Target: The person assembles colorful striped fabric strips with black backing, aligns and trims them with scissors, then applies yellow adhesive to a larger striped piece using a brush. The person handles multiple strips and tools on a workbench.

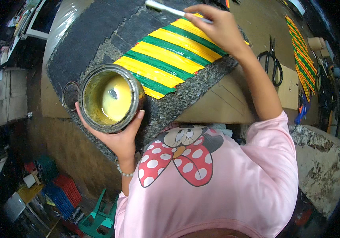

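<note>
My left hand (119,139) is wrapped around the near side of an open metal can (91,99), thumb on the right and fingers on the left. Pale yellow, glossy liquid (116,101) lies inside the can. Up at the top, my right hand (222,28) grips a white toothbrush (169,9) by its handle, the bristle end pointing left. Below that hand lies a sheet of yellow and green stripes (168,51), flat on a dark, speckled stone slab (213,77). The can stands at the sheet's left end.
A round ring-shaped lid or band (71,95) lies left of the can. Black-handled scissors (272,65) rest on the brown table (217,105) at right. Beyond them are another striped piece (303,57) and a tape roll (316,43). A green plastic stool (98,218) stands at lower left.
</note>
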Demonstrator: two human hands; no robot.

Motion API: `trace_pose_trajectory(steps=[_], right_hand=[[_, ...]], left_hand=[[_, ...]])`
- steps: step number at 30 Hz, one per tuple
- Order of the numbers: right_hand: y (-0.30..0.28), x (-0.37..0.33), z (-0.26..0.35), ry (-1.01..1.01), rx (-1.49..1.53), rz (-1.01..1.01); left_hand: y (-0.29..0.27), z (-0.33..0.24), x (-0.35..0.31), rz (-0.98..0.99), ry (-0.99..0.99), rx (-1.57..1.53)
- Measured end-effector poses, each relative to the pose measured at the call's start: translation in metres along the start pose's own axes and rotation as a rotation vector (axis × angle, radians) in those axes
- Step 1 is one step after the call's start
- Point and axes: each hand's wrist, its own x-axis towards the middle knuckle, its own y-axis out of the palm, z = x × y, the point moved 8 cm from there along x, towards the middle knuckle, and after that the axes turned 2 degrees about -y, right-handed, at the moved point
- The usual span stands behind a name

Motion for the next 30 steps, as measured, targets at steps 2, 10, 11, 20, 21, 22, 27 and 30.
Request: trace_pose_trajectory(steps=[2, 10, 11, 20, 21, 22, 27, 30], right_hand=[[-0.016, -0.007, 0.013, 0.195, 0.387, 0.130], [0.005, -0.041, 0.137, -0.258, 0.124, 0.409], [0.007, -0.043, 0.141, -0.286, 0.027, 0.394], [0.000, -0.062, 0.084, 0.432, 0.840, 0.547], [0.009, -0.074, 0.081, 0.544, 0.943, 0.578], [0.018, -0.091, 0.076, 0.704, 0.983, 0.622], [0.012, -0.140, 0.100, 0.752, 1.626, 0.853], [-0.036, -0.111, 0.049, 0.496, 1.431, 0.183]], left_hand=[[0.001, 0.003, 0.002, -0.001, -0.025, -0.032], [0.027, -0.008, -0.002, 0.068, 0.202, 0.088], [0.030, -0.007, -0.004, 0.089, 0.188, 0.082], [0.024, -0.004, 0.003, 0.073, 0.060, -0.056], [0.025, -0.005, 0.004, 0.067, 0.069, -0.058], [0.026, -0.006, 0.005, 0.064, 0.073, -0.058], [0.031, -0.010, 0.008, 0.068, 0.106, -0.041], [0.028, -0.009, 0.008, 0.075, 0.081, -0.066]])
